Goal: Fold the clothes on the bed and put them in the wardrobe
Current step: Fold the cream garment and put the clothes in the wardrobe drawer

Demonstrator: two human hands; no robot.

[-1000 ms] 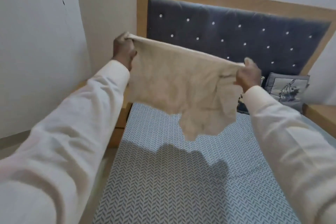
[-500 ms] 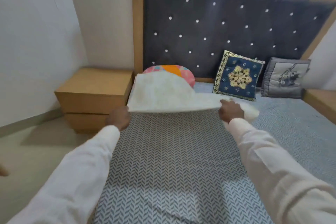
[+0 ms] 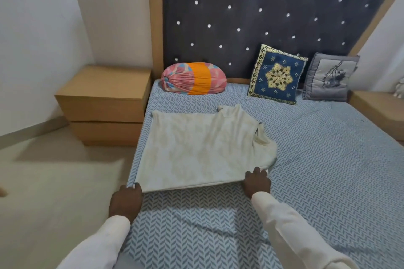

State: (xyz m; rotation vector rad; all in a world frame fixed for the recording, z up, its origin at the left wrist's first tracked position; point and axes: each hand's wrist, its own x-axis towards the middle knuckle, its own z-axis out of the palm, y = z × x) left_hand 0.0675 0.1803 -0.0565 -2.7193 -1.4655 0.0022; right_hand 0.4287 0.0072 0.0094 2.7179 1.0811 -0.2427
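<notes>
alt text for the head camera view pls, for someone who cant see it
A person's left hand and right hand hold the near corners of a cream shirt spread flat on a blue patterned bed. Three cushions lie by the dark headboard, a wooden nightstand beside the bed.

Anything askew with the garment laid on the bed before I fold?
Yes: the cream garment lies mostly flat, but its right edge is bunched and crumpled beyond the right hand; the left hand grips the near left corner.

Light: we see soft, even indoor brightness.
Shadows: we find dim patches on the bed [image 3: 196, 225] near us and the floor [image 3: 65, 155] beside the nightstand [image 3: 105, 102].
Edges: we note the headboard [image 3: 262, 17] bowing.
Sharpness: slightly soft overall.
</notes>
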